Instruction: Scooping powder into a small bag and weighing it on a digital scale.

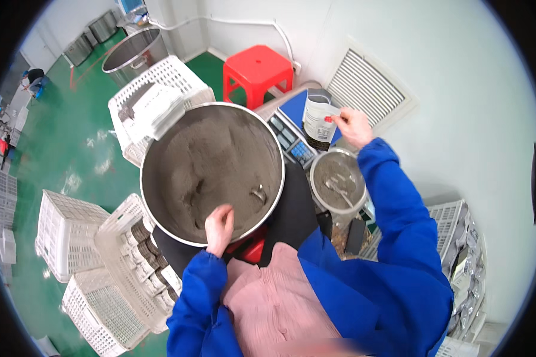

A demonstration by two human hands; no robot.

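A large round steel pot point(214, 147), mostly filled with grey-brown powder point(219, 165), rests on my lap. My left hand point(219, 227) hovers over the pot's near rim with fingers curled together and nothing visible in them. A metal scoop point(258, 194) is partly sunk in the powder at the right. Beyond the pot's right side, my right hand point(356, 127) pinches the upper edge of a printed pouch point(319, 120) whose top gapes. This pouch is on or just over the blue platform point(293, 106) of a digital scale point(290, 136); contact is unclear.
Close by, a clear tub point(338, 180) holds powder and a spoon point(341, 192). White plastic crates point(71, 236) stand left, one point(116, 223) with packed pouches. Another crate point(161, 76) carries white pouches point(156, 111). A red stool point(258, 67) stands near the wall. Filled pouches point(466, 276) fill a right-hand crate.
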